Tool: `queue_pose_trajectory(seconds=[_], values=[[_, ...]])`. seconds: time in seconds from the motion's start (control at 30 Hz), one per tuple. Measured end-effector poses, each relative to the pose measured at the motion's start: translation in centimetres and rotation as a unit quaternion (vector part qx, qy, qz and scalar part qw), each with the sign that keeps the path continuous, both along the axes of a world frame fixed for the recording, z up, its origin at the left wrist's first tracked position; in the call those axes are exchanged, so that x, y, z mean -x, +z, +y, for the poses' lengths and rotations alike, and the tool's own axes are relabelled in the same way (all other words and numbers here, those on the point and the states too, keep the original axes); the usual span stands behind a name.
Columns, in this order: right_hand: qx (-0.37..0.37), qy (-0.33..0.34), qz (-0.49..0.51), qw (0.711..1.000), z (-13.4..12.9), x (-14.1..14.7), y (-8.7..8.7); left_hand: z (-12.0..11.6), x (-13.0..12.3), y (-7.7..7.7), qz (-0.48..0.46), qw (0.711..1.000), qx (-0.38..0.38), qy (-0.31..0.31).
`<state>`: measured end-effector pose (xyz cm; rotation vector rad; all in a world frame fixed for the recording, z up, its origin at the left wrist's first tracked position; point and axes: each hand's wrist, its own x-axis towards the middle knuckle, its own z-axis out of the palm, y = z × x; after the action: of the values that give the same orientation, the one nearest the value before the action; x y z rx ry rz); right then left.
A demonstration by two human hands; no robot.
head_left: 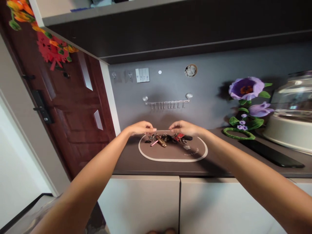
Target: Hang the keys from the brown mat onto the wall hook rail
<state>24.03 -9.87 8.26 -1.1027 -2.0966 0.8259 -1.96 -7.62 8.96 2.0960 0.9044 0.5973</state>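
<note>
A heap of keys and keychains (161,141) lies on a brown oval-patterned mat (168,154) with a cream border line. Among them show a pink strip, a brown tag and red pieces. My left hand (143,127) hovers at the heap's left rear, fingers loosely curved and apart. Over its right rear side is my right hand (184,127), bent inward with thumb and fingertips slightly apart. Nothing shows in either hand, and a gap separates them. Parts of the heap's right end sit close under my right hand.
A clear hook rail (168,102) hangs on the grey wall behind the mat. To the right are a purple flower decoration (246,89), a black phone (271,153) and a domed appliance (290,130). A dark shelf (170,35) overhangs the counter. The red-brown door (75,110) stands left.
</note>
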Motion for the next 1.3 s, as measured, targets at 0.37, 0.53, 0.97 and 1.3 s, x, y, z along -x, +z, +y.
queue_pose_trajectory(seconds=[0.37,0.53,0.97,1.3], values=[[0.253,0.088,0.357,0.895,-2.8,4.4,-2.6,-2.6,-1.9,-2.9,-0.353,0.897,0.26,-0.051],[0.288,0.045,0.36,0.886,-3.7,4.2,-6.4,-2.1,-2.0,-8.2,-0.335,0.889,0.313,-0.005],[0.232,0.022,0.348,0.908,-3.0,5.7,-5.3,-2.1,-0.4,-5.7,-0.312,0.925,0.21,0.058],[-0.082,-0.19,0.223,0.953,2.2,8.7,-3.2,1.7,0.2,-2.1,-0.151,0.962,-0.133,0.186]])
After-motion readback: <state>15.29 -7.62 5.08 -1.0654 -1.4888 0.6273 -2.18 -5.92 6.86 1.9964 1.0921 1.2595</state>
